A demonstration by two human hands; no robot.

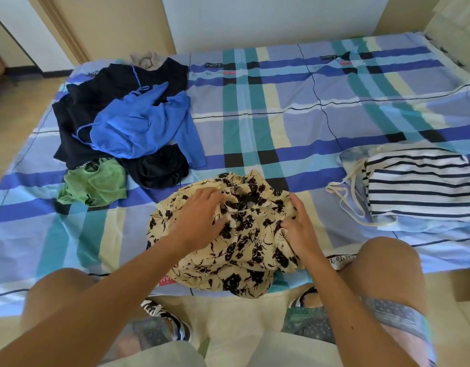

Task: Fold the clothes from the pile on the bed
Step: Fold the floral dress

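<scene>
A crumpled cream garment with black flowers (236,250) lies at the near edge of the bed, partly hanging over it. My left hand (199,218) rests on its left upper part with fingers spread and curled into the cloth. My right hand (298,226) grips a fold on its right side. The pile sits at the far left: a blue top (141,128) over black clothes (101,102), a green garment (96,184) at the near end, a beige piece (146,59) at the back.
The bed carries a blue, teal and cream plaid sheet (281,107). At the right lie a folded navy-striped white garment (419,189) on a pale blue piece with cream cords (345,197). My knees and sneakers are at the bed's near edge. Walls stand behind.
</scene>
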